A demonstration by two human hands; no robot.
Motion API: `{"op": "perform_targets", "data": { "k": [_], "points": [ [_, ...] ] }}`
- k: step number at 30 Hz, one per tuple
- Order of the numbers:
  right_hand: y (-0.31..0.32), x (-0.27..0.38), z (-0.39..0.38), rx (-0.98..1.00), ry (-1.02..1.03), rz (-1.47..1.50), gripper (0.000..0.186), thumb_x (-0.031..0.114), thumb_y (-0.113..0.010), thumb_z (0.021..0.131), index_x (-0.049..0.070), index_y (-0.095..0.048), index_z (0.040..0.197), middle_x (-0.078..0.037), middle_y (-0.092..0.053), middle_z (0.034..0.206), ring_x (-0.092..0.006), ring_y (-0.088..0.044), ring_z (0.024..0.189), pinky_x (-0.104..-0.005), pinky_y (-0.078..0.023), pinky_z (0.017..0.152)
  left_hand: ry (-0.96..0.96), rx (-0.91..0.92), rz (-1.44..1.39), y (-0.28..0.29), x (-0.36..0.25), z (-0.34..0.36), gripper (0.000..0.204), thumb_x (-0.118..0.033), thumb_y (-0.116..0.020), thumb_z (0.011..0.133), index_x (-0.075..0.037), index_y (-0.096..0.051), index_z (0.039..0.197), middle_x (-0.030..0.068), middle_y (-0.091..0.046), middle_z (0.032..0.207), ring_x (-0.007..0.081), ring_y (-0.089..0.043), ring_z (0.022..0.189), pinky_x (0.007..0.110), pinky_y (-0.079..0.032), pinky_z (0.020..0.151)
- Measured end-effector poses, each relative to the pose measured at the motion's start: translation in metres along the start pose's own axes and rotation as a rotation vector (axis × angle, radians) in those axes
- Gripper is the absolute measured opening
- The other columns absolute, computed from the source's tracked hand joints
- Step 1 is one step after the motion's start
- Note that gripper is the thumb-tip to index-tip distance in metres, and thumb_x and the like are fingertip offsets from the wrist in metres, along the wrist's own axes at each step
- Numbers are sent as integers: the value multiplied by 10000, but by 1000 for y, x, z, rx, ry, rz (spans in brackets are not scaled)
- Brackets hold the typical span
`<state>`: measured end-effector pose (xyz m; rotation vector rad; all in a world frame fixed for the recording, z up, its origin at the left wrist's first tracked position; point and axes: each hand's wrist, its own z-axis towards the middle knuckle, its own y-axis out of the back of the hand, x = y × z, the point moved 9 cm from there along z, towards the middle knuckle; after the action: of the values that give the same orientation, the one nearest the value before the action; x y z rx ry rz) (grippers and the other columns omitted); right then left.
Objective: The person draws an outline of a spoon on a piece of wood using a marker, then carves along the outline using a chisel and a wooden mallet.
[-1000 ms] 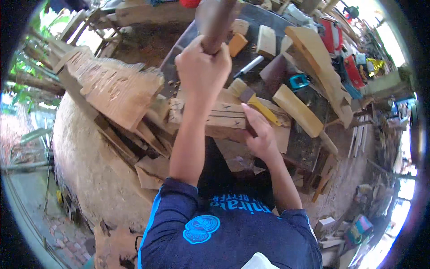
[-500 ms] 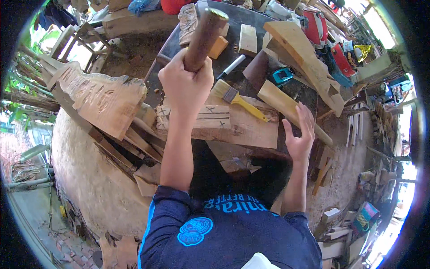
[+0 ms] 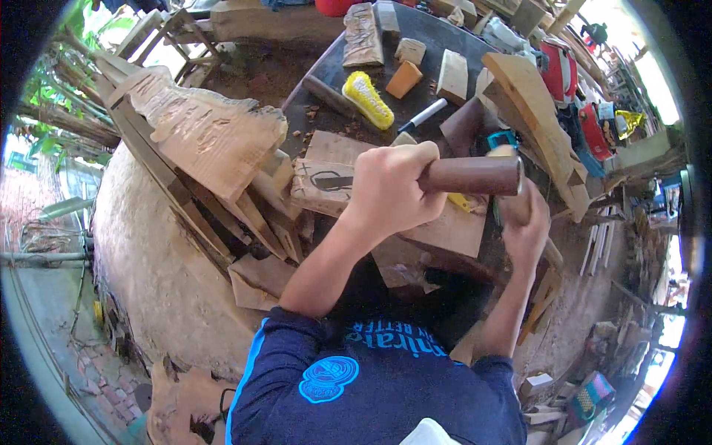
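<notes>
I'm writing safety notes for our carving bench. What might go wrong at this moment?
1. The left hand holds the wooden mallet very near the right hand; a mistimed blow might hit those fingers.
2. The wood plank lies loose on stacked offcuts and may shift under a strike.
3. The yellow brush and small blocks crowd the dark tabletop; vibration might knock them off.
</notes>
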<state>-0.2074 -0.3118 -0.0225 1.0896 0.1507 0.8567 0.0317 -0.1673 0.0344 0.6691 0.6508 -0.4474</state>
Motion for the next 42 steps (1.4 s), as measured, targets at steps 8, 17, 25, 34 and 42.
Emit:
{"op": "perform_targets", "data": {
  "k": [8,17,25,34,42],
  "points": [
    [0,-56,-78,-66,-538,991,530,402,-509,1017,-51,-521,1291,-165,-641,1098,-208,-638,913,-319,-529,749,55,-129,6,18,7,11,177,-163,-721,662,-77,-567,682,155,-594,615,373,-618,597,438,-491,541],
    [-36,29,-101,366,-641,1659,756,358,-660,874,-71,-349,1413,-163,-571,1119,-238,-618,821,-337,-521,692,70,-204,103,20,19,17,195,-206,-733,720,-72,-600,672,153,-577,581,370,-623,583,413,-479,525],
    [-27,32,-73,304,-605,1457,629,150,-764,763,-24,-492,1302,-137,-631,1079,-229,-649,851,-335,-541,702,35,-177,90,16,11,16,189,-214,-740,689,-79,-609,675,145,-594,597,358,-625,579,417,-484,529],
    [-1,45,-45,295,-348,1073,672,140,-840,671,0,-541,1257,-96,-646,1110,-170,-634,952,-337,-508,859,76,0,76,-4,13,7,168,-195,-739,642,-90,-617,689,132,-620,635,341,-643,620,428,-497,553],
    [46,18,-51,-2,-243,605,558,78,-799,685,-12,-589,1193,-108,-675,1091,-201,-643,993,-346,-485,918,42,-1,37,-3,6,6,163,-185,-733,638,-81,-618,687,154,-626,637,362,-645,625,445,-520,581]
  ]
}}
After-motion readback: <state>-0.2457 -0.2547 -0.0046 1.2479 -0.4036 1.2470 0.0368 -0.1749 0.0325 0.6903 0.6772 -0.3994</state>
